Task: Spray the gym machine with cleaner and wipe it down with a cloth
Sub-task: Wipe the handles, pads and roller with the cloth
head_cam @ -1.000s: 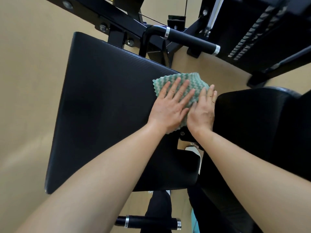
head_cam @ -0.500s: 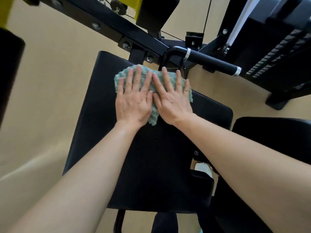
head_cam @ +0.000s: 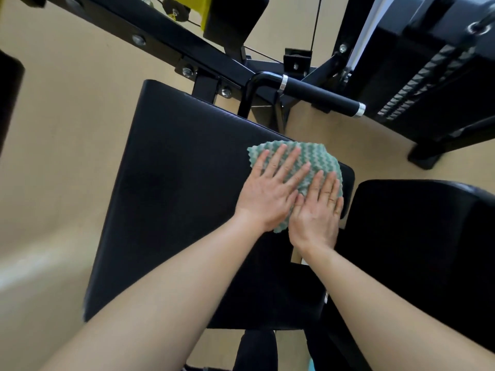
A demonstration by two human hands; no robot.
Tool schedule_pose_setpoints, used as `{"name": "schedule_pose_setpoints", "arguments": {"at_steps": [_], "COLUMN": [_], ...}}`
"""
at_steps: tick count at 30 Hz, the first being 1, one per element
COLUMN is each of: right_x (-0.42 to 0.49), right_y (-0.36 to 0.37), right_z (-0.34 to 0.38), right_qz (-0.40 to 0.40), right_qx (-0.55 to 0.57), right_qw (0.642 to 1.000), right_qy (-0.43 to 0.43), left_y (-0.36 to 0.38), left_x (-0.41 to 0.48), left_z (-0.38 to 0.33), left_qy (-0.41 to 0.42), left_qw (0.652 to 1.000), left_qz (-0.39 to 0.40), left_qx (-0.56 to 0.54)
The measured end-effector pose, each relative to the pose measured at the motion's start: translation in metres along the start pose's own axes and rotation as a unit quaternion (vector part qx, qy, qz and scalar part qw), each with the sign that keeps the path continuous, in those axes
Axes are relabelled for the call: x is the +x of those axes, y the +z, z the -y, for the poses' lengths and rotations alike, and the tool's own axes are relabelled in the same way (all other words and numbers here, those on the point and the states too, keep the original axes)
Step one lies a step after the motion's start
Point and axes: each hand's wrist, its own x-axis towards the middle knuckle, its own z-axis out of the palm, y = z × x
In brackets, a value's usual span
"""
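Observation:
A green and white zigzag cloth [head_cam: 312, 156] lies flat on the black padded seat [head_cam: 174, 188] of the gym machine, near the seat's far right corner. My left hand [head_cam: 270, 191] presses on the cloth with fingers spread flat. Beside it, my right hand [head_cam: 320, 207] lies flat on the cloth's right part, close to the seat's right edge. Both palms cover most of the cloth. No spray bottle is in view.
A black handle bar with silver rings [head_cam: 318, 96] juts out beyond the seat. The machine's black frame beam [head_cam: 160, 46] runs across the top. A second black pad [head_cam: 423, 236] sits to the right. A weight stack [head_cam: 428, 70] stands at the upper right. Beige floor [head_cam: 59, 129] surrounds the machine.
Both hands slid the cloth from the seat's far middle edge back toward its right corner, after first sweeping it left from there.

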Motion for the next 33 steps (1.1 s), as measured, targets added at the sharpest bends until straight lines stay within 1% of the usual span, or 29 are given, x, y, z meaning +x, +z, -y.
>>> {"name": "schedule_pose_setpoints", "arguments": {"at_steps": [1, 3, 5, 8, 11, 13, 16, 17, 19, 22, 24, 26, 29, 33], "right_x": [-0.004, -0.004, 0.000, 0.014, 0.040, 0.060, 0.085, 0.089, 0.092, 0.089, 0.078, 0.066, 0.040, -0.002], "right_y": [0.001, 0.000, -0.002, -0.008, -0.018, -0.025, -0.036, -0.038, -0.040, -0.034, -0.028, -0.022, -0.012, 0.005], "right_z": [-0.003, -0.002, 0.009, 0.037, 0.081, 0.114, 0.163, 0.179, 0.204, 0.206, 0.188, 0.161, 0.112, 0.045], "right_qz": [-0.012, -0.032, -0.032, -0.013, 0.004, 0.013, 0.030, 0.037, 0.044, 0.031, 0.022, 0.016, 0.021, 0.026], "right_qx": [0.016, 0.058, 0.070, 0.026, -0.033, -0.080, -0.119, -0.126, -0.140, -0.143, -0.135, -0.121, -0.103, -0.086], "right_qw": [1.000, 0.998, 0.997, 0.993, 0.976, 0.951, 0.905, 0.892, 0.877, 0.877, 0.883, 0.897, 0.924, 0.963], "right_qy": [0.016, 0.021, -0.012, -0.111, -0.217, -0.299, -0.407, -0.433, -0.457, -0.458, -0.448, -0.424, -0.366, -0.255], "left_y": [0.001, 0.000, -0.002, -0.002, -0.009, -0.014, -0.020, -0.022, -0.026, -0.025, -0.023, -0.018, -0.008, 0.006], "left_x": [0.003, 0.006, 0.002, -0.008, -0.017, -0.024, -0.034, -0.038, -0.042, -0.040, -0.041, -0.044, -0.052, -0.060], "left_z": [-0.003, 0.001, 0.012, 0.039, 0.076, 0.103, 0.143, 0.154, 0.170, 0.173, 0.166, 0.150, 0.107, 0.040], "left_qy": [0.020, 0.036, 0.016, -0.074, -0.182, -0.246, -0.321, -0.341, -0.369, -0.379, -0.364, -0.333, -0.290, -0.223], "left_qw": [1.000, 0.999, 1.000, 0.997, 0.980, 0.964, 0.941, 0.934, 0.922, 0.917, 0.925, 0.938, 0.954, 0.973], "left_qz": [0.005, 0.007, -0.004, -0.036, -0.067, -0.087, -0.101, -0.102, -0.101, -0.098, -0.093, -0.085, -0.075, -0.047], "left_qx": [0.004, 0.015, 0.020, 0.001, -0.035, -0.043, -0.038, -0.042, -0.061, -0.073, -0.062, -0.037, -0.022, -0.033]}}
